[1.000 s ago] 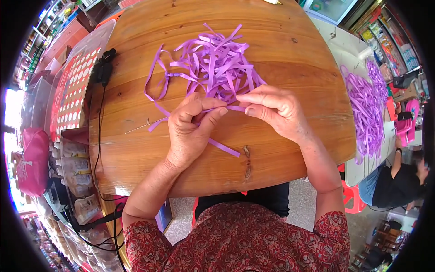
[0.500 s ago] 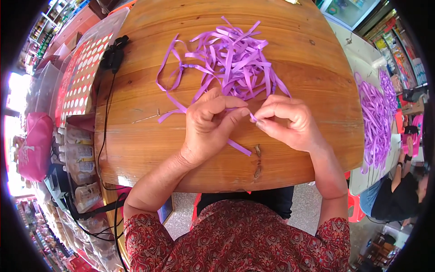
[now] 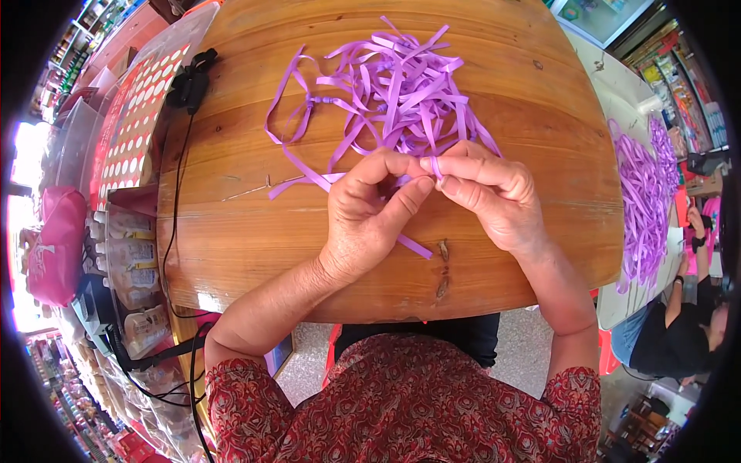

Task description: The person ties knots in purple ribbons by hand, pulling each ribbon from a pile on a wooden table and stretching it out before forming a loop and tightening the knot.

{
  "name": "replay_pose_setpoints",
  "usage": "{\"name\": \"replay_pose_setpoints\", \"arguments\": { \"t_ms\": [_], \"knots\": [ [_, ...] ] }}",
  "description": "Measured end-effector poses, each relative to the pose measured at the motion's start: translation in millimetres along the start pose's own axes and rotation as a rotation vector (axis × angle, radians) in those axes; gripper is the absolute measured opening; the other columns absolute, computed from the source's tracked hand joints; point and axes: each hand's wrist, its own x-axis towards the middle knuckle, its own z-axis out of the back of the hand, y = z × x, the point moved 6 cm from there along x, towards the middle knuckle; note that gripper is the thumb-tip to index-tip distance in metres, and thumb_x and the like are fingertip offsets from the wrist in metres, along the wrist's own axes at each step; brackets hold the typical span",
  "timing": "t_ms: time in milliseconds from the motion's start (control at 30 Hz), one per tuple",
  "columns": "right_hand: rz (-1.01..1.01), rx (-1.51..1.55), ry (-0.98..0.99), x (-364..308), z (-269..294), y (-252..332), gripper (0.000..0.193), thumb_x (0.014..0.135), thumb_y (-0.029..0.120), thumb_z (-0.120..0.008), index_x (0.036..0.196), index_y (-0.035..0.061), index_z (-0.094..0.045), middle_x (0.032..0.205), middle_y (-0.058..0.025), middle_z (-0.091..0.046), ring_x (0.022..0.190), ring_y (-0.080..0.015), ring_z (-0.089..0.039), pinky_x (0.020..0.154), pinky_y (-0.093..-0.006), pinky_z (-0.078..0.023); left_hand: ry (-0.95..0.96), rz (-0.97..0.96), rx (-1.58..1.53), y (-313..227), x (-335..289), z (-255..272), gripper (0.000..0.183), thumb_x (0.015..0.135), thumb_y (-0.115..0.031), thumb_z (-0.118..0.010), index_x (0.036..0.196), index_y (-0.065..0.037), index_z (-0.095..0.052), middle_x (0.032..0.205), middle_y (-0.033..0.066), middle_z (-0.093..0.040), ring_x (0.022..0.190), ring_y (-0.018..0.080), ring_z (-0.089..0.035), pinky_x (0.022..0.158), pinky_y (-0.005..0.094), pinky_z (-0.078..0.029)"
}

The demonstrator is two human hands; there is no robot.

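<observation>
Left hand (image 3: 367, 208) and right hand (image 3: 494, 193) meet over the wooden table (image 3: 525, 282), thumb and index finger of each drawn nearly together on a narrow purple ribbon (image 3: 435, 166), which crosses the right fingertips; the close grips presumably keep its short working length controlled, while the tangled ribbon heap (image 3: 421, 100) lies just beyond, probably for easy reach

We see a short-sleeved red shirt (image 3: 401, 409) with dark, pale-edged swirling motifs, and dark trousers (image 3: 475, 339) beyond the table's (image 3: 231, 270) near edge.
</observation>
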Motion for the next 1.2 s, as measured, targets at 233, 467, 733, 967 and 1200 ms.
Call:
{"name": "replay_pose_setpoints", "arguments": {
  "t_ms": [233,467,733,967,1200],
  "knots": [
    [0.054,-0.127,-0.123,-1.8,9.2,5.7,0.024,0.085,-0.006,-0.060,0.108,-0.0007,-0.066,0.098,-0.0084,-0.063,0.092,-0.0150,-0.059,0.082,-0.0254,-0.047,-0.004,-0.049,0.222,-3.7,1.0,-0.9,0.019,0.085,0.001,-0.064,0.103,-0.004,-0.067,0.087,-0.0011,-0.055,0.078,0.0059,-0.048,0.071,0.0201,-0.040],
    [-0.149,0.582,-0.157,-6.1,5.0,-9.1,0.029,0.085,-0.006,-0.059,0.113,-0.0006,-0.063,0.104,-0.0094,-0.063,0.091,-0.0151,-0.058,0.083,-0.0262,-0.047,-0.014,-0.080,0.216,-1.9,4.5,1.9,0.018,0.084,0.001,-0.065,0.102,-0.004,-0.067,0.086,0.0003,-0.057,0.078,0.0080,-0.051,0.071,0.0219,-0.042],
    [0.147,-0.371,-0.063,-3.4,-2.2,16.5,0.032,0.079,-0.008,-0.063,0.109,0.0029,-0.067,0.091,-0.0062,-0.063,0.079,-0.0142,-0.059,0.069,-0.0249,-0.046,0.049,-0.202,0.248,-7.4,2.7,-4.6,0.016,0.082,0.001,-0.068,0.097,-0.002,-0.067,0.081,0.0019,-0.058,0.075,0.0123,-0.053,0.071,0.0241,-0.043],
    [0.413,-0.768,-0.117,-5.3,-13.8,28.4,0.031,0.073,-0.012,-0.064,0.102,-0.0006,-0.066,0.079,-0.0066,-0.060,0.069,-0.0153,-0.057,0.062,-0.0249,-0.044,-0.033,-0.155,0.259,-1.7,1.3,-2.0,0.010,0.080,-0.001,-0.070,0.090,-0.002,-0.066,0.079,0.0023,-0.057,0.073,0.0104,-0.051,0.067,0.0220,-0.041],
    [-0.086,-0.226,-0.092,-3.3,-2.7,6.5,0.027,0.083,-0.004,-0.062,0.110,-0.0002,-0.058,0.090,-0.0017,-0.061,0.082,-0.0078,-0.056,0.073,-0.0217,-0.046,-0.051,-0.055,0.166,0.9,-0.5,-2.1,0.004,0.084,0.003,-0.064,0.086,-0.001,-0.065,0.083,0.0014,-0.057,0.075,0.0074,-0.051,0.067,0.0209,-0.041]
  ]
}}
